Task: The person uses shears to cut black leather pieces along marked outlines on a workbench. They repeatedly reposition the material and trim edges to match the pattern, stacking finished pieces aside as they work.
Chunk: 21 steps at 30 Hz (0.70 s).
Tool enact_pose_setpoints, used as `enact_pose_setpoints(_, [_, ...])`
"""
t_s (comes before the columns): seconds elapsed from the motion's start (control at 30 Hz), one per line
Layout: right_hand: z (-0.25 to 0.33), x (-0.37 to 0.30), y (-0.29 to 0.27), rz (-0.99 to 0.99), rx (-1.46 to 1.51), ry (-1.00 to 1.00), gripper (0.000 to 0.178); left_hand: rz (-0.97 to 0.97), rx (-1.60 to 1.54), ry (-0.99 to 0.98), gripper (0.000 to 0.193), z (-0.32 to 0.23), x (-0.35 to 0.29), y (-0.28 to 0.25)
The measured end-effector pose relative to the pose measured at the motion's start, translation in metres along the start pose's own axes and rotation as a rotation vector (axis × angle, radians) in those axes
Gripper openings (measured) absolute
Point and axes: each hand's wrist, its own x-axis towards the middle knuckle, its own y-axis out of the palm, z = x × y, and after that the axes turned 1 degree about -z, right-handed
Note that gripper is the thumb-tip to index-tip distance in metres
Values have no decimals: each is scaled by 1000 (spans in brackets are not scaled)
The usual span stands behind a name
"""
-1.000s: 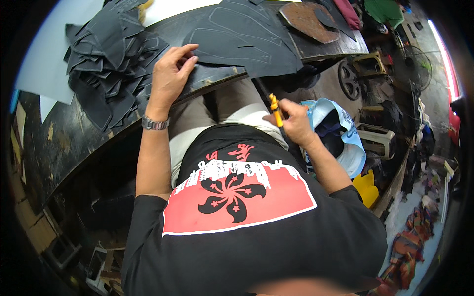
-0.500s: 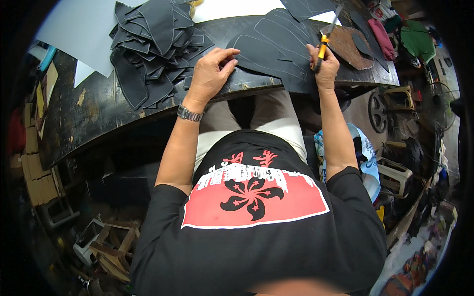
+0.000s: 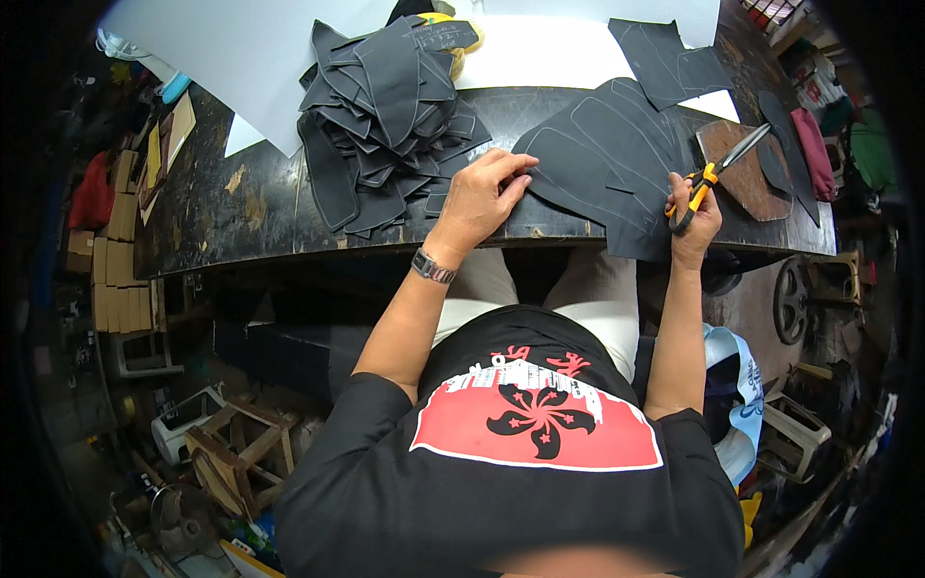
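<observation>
Tabletop (image 3: 198,207), scissors (image 3: 711,174) in right grip (image 3: 700,218)

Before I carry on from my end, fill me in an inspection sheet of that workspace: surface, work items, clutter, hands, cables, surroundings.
Surface: dark worktable, scuffed, with worn patches.
Work items: black sheet with pale outlines, lying near the front edge; yellow-and-black scissors.
Clutter: heap of black pieces to the left; second outlined sheet farther back; brown board and pink pouch to the right.
Hands: left hand at the sheet's left edge, grip unclear; right hand holding the scissors.
Cables: nothing seen.
Surroundings: wooden stool lower left; light-blue bag lower right.
</observation>
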Motion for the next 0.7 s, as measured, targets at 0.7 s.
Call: enact_pose_setpoints(0.7, [-1, 1, 0, 6, 111, 34, 21, -16, 263, 209, 47, -33, -2, 9])
